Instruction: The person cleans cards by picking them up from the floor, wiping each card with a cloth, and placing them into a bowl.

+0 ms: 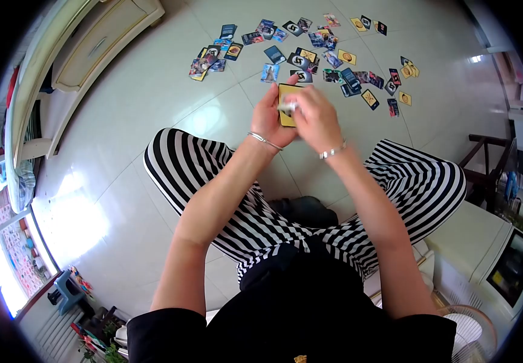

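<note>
My left hand (268,116) holds a yellow card with a dark edge (287,113), its fingers behind it and the thumb at its left side. Over the card's right part is my right hand (317,118), blurred by motion, its fingers pinched on a small whitish thing (289,106) that is too smeared to make out. Just beyond both hands, many picture cards lie scattered on the tiled floor, among them a blue one (270,73) near my left fingertips and a yellow one (346,57) farther right.
A cream cabinet (95,53) stands at the upper left. My legs in striped trousers (179,160) are folded on either side of a dark shoe (313,212). To the right are a dark wooden chair (485,140) and a pale box-like appliance (468,239).
</note>
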A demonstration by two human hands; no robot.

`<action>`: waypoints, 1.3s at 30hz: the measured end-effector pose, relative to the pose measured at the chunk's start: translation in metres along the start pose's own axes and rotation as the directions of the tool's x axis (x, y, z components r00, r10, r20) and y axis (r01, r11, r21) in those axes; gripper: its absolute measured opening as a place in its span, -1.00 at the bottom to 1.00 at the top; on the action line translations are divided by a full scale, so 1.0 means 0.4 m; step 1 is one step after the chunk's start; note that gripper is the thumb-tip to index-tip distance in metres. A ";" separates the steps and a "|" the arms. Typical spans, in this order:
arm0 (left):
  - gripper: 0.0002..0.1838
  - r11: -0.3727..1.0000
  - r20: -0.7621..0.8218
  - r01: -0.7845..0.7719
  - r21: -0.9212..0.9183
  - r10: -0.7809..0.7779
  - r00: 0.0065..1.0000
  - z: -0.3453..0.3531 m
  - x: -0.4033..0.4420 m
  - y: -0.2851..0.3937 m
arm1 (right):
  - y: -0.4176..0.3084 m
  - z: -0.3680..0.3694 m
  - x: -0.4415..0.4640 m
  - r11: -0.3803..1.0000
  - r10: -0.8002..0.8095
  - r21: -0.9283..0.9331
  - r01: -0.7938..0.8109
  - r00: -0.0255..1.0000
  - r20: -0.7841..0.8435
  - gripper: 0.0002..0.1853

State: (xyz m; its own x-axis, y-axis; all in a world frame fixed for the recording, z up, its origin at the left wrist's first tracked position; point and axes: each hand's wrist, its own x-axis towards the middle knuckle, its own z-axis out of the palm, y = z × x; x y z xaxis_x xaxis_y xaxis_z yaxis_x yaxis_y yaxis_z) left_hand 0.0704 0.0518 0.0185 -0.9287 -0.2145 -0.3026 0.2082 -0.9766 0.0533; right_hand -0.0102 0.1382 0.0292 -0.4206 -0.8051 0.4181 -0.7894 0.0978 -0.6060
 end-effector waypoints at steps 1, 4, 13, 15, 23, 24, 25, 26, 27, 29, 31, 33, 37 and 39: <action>-0.54 1.000 0.000 -0.006 -0.004 0.006 1.000 -0.002 0.000 0.002 | -0.013 0.001 -0.014 1.000 -0.004 0.001 0.004 1.000 0.006 -0.81; -0.54 0.999 -0.012 0.027 0.043 -0.027 1.000 -0.008 0.008 -0.010 | -0.022 0.010 -0.028 0.998 -0.020 0.058 0.022 0.999 -0.024 -0.79; -0.55 0.997 -0.028 -0.082 -0.005 0.082 0.996 -0.020 0.014 0.001 | 0.000 -0.004 -0.038 0.984 0.068 -0.168 -0.068 0.998 -0.004 -0.82; -0.55 0.995 -0.056 -0.103 -0.001 0.103 0.993 -0.022 0.017 -0.001 | -0.021 -0.008 -0.072 0.996 0.083 0.013 -0.083 0.997 -0.003 -0.83; -0.49 0.991 -0.086 -0.116 0.064 0.122 0.989 -0.027 0.023 0.009 | 0.006 0.002 -0.038 0.989 0.143 -0.038 -0.142 0.990 0.011 -0.83; -0.49 0.991 -0.085 -0.123 0.061 0.128 0.988 -0.028 0.022 0.012 | -0.006 0.005 -0.058 0.984 0.135 0.111 -0.140 0.990 0.051 -0.82; -0.51 0.988 -0.120 -0.132 0.083 0.141 0.983 -0.031 0.020 0.014 | -0.014 0.008 -0.077 0.956 0.123 0.256 -0.142 0.988 0.091 -0.80; -0.53 0.985 -0.155 -0.138 0.106 0.153 0.976 -0.034 0.020 0.014 | -0.014 0.008 -0.092 0.783 0.326 0.458 -0.421 0.905 0.275 -0.80; -0.53 0.985 -0.157 -0.140 0.104 0.155 0.975 -0.043 0.024 0.013 | -0.010 0.000 -0.092 0.783 0.325 0.458 -0.422 0.904 0.277 -0.80; -0.62 0.975 -0.173 -0.116 0.192 0.150 0.973 -0.058 0.036 0.007 | 0.004 -0.024 -0.087 0.148 0.515 0.734 -0.663 0.685 0.515 -0.84; -0.71 0.953 -0.159 -0.145 0.267 0.192 0.968 -0.052 0.033 0.002 | 0.013 -0.036 -0.077 0.111 0.540 0.765 -0.635 0.684 0.490 -0.83; -0.78 0.887 -0.045 -0.161 0.432 0.200 0.979 -0.039 0.023 0.004 | 0.024 -0.053 -0.074 -0.007 0.594 0.811 -0.585 0.650 0.474 -0.82; -0.87 0.835 -0.152 -0.165 0.524 0.282 0.947 0.012 0.005 0.006 | 0.023 -0.079 -0.046 0.202 0.692 0.871 -0.448 0.695 0.197 -0.75; -0.87 0.815 -0.181 -0.149 0.560 0.296 0.938 0.008 0.008 0.009 | 0.026 -0.094 -0.020 0.250 0.685 0.849 -0.465 0.705 0.185 -0.74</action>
State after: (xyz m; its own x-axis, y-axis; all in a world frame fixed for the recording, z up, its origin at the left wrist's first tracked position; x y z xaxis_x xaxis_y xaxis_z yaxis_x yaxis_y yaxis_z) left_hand 0.0670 0.0474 0.0209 -0.7538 -0.4875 -0.4406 0.1356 -0.7714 0.6217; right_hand -0.0318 0.1676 0.0449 -0.7545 -0.6088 -0.2451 0.3781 -0.0978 -0.9206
